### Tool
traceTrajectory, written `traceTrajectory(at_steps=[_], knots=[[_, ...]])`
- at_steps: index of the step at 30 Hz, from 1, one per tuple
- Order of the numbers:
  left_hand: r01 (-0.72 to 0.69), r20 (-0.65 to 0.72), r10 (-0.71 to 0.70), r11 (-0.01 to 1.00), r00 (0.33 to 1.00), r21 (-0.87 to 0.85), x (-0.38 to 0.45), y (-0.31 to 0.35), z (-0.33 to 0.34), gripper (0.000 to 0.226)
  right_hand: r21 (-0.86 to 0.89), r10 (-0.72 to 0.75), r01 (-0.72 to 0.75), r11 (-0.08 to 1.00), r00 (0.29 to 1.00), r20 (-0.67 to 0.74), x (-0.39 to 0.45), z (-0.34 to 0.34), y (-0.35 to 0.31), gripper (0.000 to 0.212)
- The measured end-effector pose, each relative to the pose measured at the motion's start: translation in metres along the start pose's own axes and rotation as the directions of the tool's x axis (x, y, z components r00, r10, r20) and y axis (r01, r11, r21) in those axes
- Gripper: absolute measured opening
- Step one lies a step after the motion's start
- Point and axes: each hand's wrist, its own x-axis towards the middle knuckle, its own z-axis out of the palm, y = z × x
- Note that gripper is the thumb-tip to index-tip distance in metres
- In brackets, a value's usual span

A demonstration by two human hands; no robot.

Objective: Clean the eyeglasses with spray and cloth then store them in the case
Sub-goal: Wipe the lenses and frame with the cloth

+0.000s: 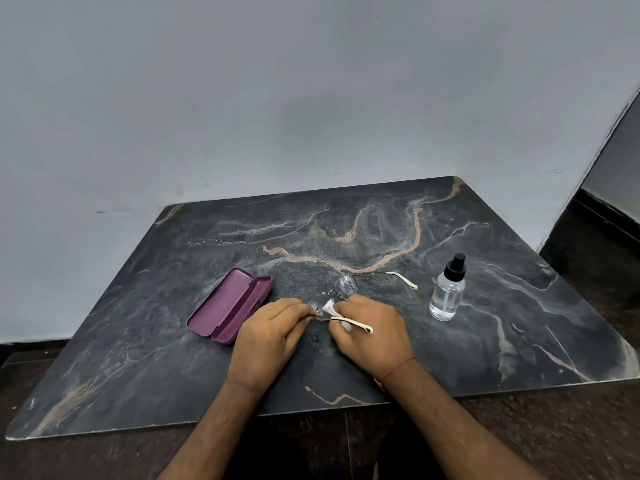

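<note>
The eyeglasses are held low over the middle of the dark marble-patterned table, lenses toward the wall, temples unfolded. The left hand is pinched on the frame at the edge of the nearer lens; the right hand is closed on a small pale cloth, which is pressed to that same lens. One cream-tipped temple lies across the right hand's knuckles; the other reaches out toward the spray bottle. Droplets or glare are seen on the farther lens; which cannot be told. The glasses are judged light and fragile: thin wire rim, clear lenses, slender temples likely to bend at the hinges. A wet lens is expected to be slippery, so hold is best taken at the rim or bridge, never on the glass. The cloth is soft and bunched, and looks thin. The bottle is clear, round-shouldered, partly filled, with a black pump top; it stands upright, well to the right of the hands. The case is a hard purple clamshell, smooth inside, lying open just left of the left hand. Wiping is judged under way; storing is not yet begun.
</note>
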Motion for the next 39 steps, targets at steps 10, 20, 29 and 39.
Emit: traceTrajectory(at_steps=[10,20,29,39], knots=[[0.021,0.004,-0.021,1.000,1.000,-0.005,-0.0002,-0.0010,0.0002,0.012,-0.028,0.005,-0.005,1.000,1.000,0.025,-0.0005,-0.0011,-0.0023,0.025],[0.017,0.006,-0.017,1.000,1.000,-0.003,0.0002,0.0004,-0.0009,0.011,0.083,-0.009,0.008,0.996,1.000,0.017,0.0008,-0.0055,-0.0032,0.031],[-0.019,0.004,0.019,0.998,1.000,0.056,-0.0009,0.0005,-0.0002,0.016,0.176,-0.010,0.006,0.984,1.000,0.020,0.0012,-0.0068,-0.0031,0.029],[-0.046,-0.003,0.047,0.994,0.999,0.100,-0.0020,0.0028,-0.0017,0.016,0.170,0.002,-0.008,0.985,0.999,0.035,0.0027,-0.0063,-0.0020,0.031]])
